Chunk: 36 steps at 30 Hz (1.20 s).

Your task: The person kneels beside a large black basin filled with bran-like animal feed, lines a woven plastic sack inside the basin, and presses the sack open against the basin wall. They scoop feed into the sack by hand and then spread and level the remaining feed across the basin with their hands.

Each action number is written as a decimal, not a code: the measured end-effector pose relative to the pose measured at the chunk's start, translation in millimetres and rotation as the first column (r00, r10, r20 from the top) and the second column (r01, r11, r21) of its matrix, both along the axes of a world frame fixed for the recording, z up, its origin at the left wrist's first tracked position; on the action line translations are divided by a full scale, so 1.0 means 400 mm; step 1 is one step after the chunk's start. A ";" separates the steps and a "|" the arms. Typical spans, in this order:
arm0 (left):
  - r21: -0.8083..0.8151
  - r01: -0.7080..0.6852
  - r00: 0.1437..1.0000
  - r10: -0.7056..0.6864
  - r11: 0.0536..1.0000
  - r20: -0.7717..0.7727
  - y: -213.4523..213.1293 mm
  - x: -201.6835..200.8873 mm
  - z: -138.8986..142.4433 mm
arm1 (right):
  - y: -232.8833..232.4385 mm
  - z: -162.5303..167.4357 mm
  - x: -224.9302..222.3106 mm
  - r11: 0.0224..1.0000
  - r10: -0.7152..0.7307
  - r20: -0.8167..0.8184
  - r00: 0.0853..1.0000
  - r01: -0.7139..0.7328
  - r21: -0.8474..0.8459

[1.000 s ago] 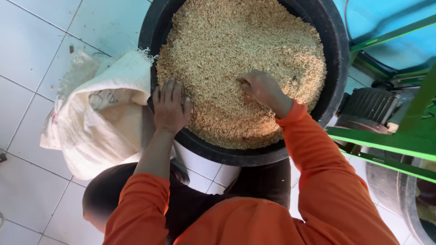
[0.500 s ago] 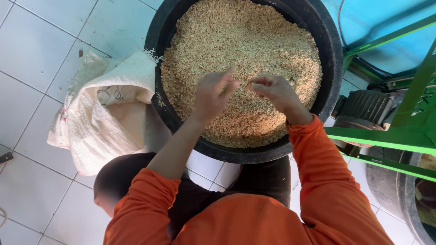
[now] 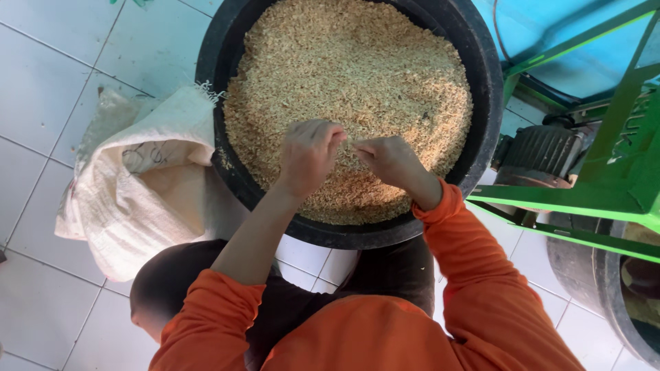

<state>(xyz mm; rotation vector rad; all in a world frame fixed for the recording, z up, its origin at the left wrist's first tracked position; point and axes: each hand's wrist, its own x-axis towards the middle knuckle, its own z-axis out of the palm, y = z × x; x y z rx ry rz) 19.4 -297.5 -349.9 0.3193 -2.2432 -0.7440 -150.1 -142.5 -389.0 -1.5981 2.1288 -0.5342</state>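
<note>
A big black round tub stands on the floor, filled with tan chopped straw-like bits. Both my hands hover over the near half of the heap. My left hand has its fingers bunched, pinching a small bit of the tan stuff. My right hand meets it fingertip to fingertip, also curled around a pinch of the same stuff. Orange sleeves cover my arms; the left one is pushed up past the elbow.
A white woven sack lies open against the tub's left side. A green metal frame with a dark motor stands at the right. Another dark tub sits at the lower right. White floor tiles lie all around.
My left hand lifted off the tub's near left rim and moved right to meet my right hand. Both hands now pinch together above the heap.
</note>
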 end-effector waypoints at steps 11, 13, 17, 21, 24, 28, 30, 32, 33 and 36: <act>0.040 -0.257 0.927 0.235 0.966 0.293 -0.132 -0.057 -0.052 | 0.028 0.066 -0.632 0.921 -0.300 -0.610 0.733 0.389 0.015; 0.138 -0.376 0.916 0.390 0.916 -0.097 -0.260 -0.083 -0.024 | 0.025 0.086 -0.635 0.868 -0.472 -0.439 0.764 0.491 -0.080; 0.026 -0.475 0.874 0.468 0.879 0.130 -0.381 -0.084 0.010 | 0.073 0.000 -0.449 0.944 -0.138 -0.168 0.976 0.181 0.275; -0.013 -0.185 0.855 0.167 0.983 0.491 -0.231 -0.007 0.006 | 0.108 -0.071 -0.369 0.928 -0.245 -0.130 0.961 0.271 0.256; 0.074 -0.120 0.761 0.044 0.990 0.647 -0.098 0.050 -0.002 | 0.124 -0.061 -0.378 0.941 -0.327 -0.039 0.944 0.329 0.073; 0.120 -0.216 0.703 0.070 0.969 0.707 -0.003 0.094 -0.036 | 0.114 -0.020 -0.389 0.920 -0.379 -0.123 0.917 0.387 0.053; 0.071 -0.243 0.703 0.125 0.967 0.700 0.016 0.102 -0.068 | 0.098 -0.004 -0.400 0.867 -0.455 -0.054 0.889 0.457 0.198; 0.032 -0.254 0.693 0.158 0.967 0.704 0.029 0.112 -0.103 | 0.083 0.012 -0.432 0.827 -0.499 -0.026 0.866 0.485 0.283; 0.000 -0.253 0.706 0.184 0.968 0.684 0.033 0.115 -0.120 | 0.076 0.023 -0.459 0.823 -0.502 -0.029 0.865 0.488 0.291; -0.077 -0.260 0.757 0.253 0.962 0.603 0.036 0.117 -0.161 | 0.066 0.051 -0.546 0.857 -0.466 -0.056 0.883 0.466 0.221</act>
